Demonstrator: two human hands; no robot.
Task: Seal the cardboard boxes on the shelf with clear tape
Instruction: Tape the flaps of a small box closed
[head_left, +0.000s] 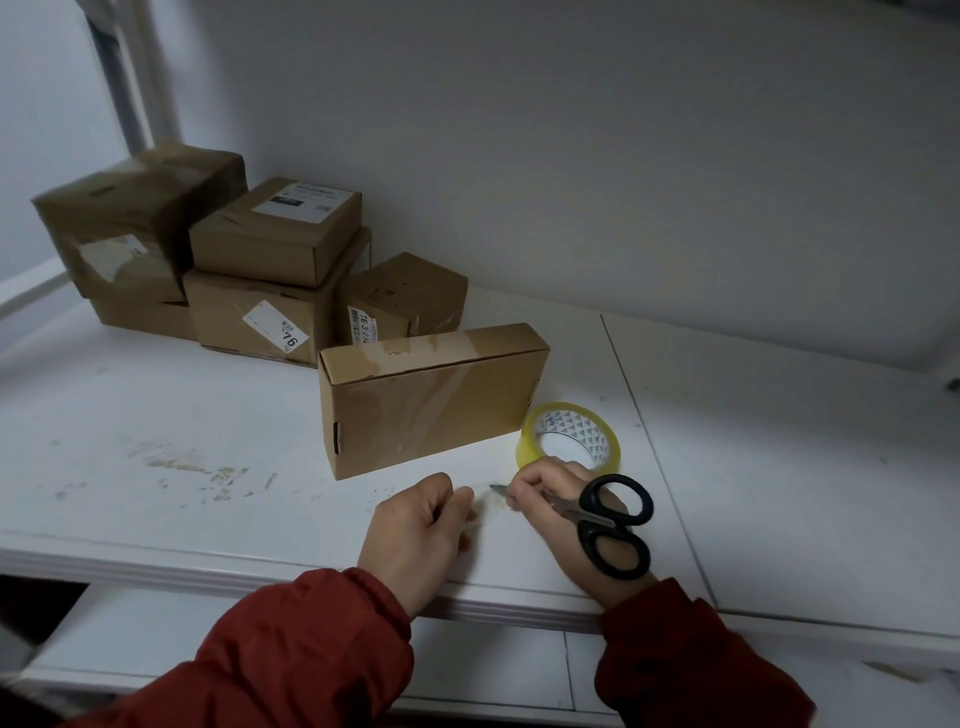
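On the shelf (156, 415) the box (431, 400) stands on its long edge, the tape (569, 436) lies touching its right end, and in front of it the right hand (561, 504) grips the scissors (608, 525) while the left hand (421, 525) is curled, contents indiscernible.

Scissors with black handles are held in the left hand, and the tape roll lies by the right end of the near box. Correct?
Not quite: the head view shows the scissors in the right hand, not the left. The tape roll does lie by the right end of the near box.
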